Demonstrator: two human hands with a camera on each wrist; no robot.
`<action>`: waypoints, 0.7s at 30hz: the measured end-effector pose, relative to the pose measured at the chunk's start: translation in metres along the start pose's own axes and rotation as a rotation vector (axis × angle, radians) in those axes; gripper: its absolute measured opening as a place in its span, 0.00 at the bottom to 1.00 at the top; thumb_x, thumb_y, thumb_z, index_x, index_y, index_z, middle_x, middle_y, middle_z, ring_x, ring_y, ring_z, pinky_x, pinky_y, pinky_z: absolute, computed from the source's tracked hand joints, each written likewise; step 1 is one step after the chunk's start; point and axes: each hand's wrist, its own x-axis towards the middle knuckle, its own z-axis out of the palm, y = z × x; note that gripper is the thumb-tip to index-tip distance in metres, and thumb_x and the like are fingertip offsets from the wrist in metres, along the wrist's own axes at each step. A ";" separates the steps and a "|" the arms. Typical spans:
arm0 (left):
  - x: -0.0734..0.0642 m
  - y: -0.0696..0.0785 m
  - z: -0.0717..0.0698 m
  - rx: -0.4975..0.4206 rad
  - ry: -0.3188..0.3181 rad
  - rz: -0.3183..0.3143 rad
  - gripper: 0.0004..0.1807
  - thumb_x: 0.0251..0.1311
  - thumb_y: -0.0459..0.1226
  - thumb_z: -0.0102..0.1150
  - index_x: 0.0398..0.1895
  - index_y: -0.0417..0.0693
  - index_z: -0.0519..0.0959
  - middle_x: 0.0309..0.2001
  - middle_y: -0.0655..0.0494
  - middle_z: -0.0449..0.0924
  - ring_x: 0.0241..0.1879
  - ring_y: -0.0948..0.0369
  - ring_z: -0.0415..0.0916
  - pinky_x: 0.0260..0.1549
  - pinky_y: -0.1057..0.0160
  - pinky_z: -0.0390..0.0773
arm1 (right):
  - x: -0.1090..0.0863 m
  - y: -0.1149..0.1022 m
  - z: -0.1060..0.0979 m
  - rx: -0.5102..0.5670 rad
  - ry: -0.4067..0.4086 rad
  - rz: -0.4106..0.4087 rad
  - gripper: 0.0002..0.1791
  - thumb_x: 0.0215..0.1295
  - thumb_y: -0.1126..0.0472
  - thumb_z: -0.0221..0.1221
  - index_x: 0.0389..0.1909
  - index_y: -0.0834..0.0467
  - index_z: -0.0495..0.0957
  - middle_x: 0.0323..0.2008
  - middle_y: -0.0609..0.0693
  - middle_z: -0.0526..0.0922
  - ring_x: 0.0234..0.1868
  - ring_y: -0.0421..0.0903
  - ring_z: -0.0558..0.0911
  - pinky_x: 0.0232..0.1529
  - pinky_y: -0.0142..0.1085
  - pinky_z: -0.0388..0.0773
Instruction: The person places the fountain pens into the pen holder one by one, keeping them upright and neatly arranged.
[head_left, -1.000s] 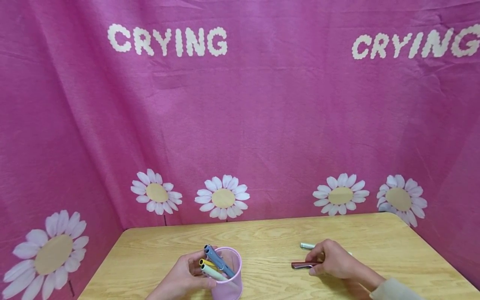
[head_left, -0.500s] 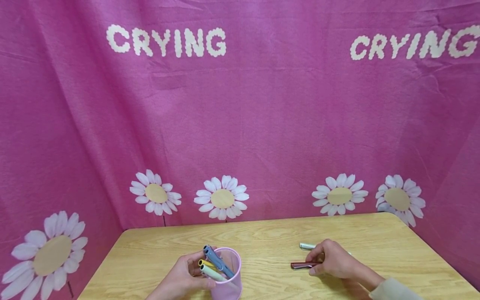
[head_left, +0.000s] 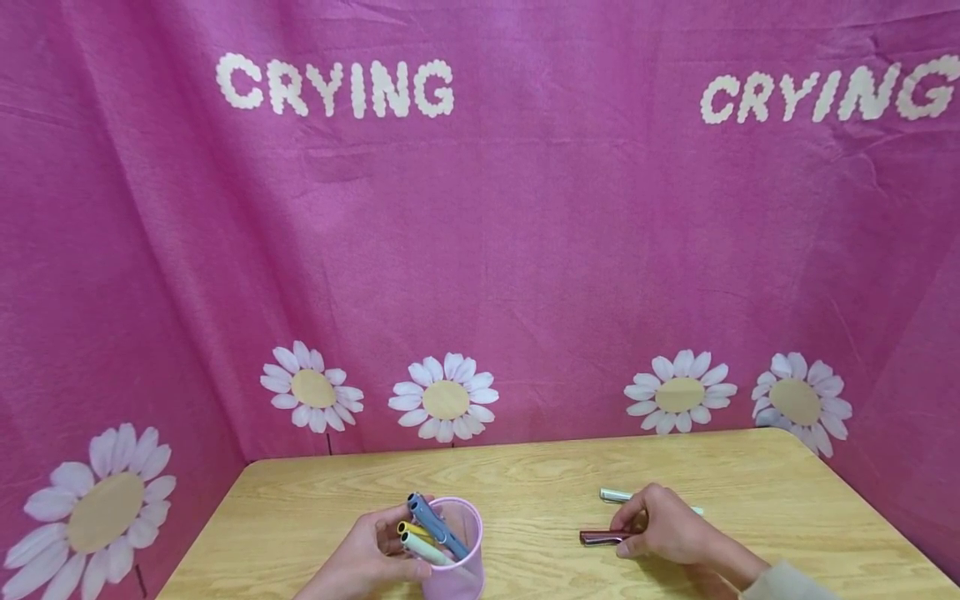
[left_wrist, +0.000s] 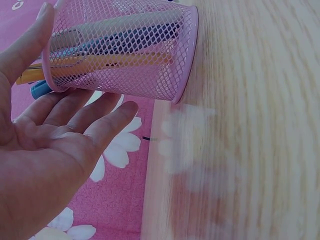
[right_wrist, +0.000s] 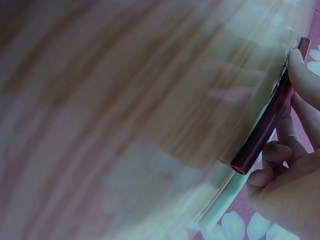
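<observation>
On the left, a pink mesh pen cup (head_left: 455, 579) stands on the table. It holds a grey-blue pen (head_left: 441, 527), a yellow pen (head_left: 413, 529) and a pale green pen (head_left: 424, 547), all leaning toward my left hand (head_left: 369, 552). That hand holds the cup near its rim, thumb on one side and fingers along the other, as the left wrist view shows. On the right, my right hand (head_left: 670, 527) pinches a dark red pen (right_wrist: 265, 127) between thumb and index finger, close over the table. Behind it lies another pale green pen (head_left: 613, 495), partly hidden by the hand.
The wood-grain table (head_left: 525, 475) has rounded far corners. A pink cloth (head_left: 525, 250) printed with daisies and white lettering hangs behind it and along both sides. Between the cup and the red pen is a stretch of tabletop.
My right index finger has come down onto the dark red pen, which has shifted very slightly toward me. The left hand and the cup have stayed in place.
</observation>
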 end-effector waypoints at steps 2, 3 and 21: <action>0.000 0.000 0.000 0.001 -0.003 0.003 0.41 0.62 0.30 0.74 0.76 0.31 0.66 0.55 0.45 0.85 0.49 0.54 0.80 0.50 0.63 0.79 | -0.001 -0.001 0.001 0.000 0.003 0.008 0.09 0.51 0.65 0.80 0.33 0.58 0.91 0.28 0.42 0.87 0.29 0.34 0.80 0.31 0.30 0.78; 0.000 0.000 0.000 0.001 -0.005 0.006 0.41 0.62 0.30 0.74 0.76 0.31 0.66 0.55 0.45 0.85 0.49 0.54 0.80 0.50 0.63 0.79 | -0.001 -0.002 0.001 0.000 0.003 0.011 0.09 0.51 0.65 0.80 0.33 0.57 0.91 0.29 0.42 0.87 0.30 0.34 0.79 0.31 0.30 0.78; 0.001 -0.002 0.000 -0.011 -0.009 0.024 0.41 0.59 0.30 0.77 0.74 0.29 0.68 0.52 0.44 0.86 0.48 0.55 0.82 0.49 0.65 0.82 | 0.001 -0.033 0.004 -0.015 0.053 0.013 0.09 0.52 0.60 0.81 0.33 0.50 0.91 0.33 0.37 0.88 0.41 0.38 0.78 0.39 0.32 0.69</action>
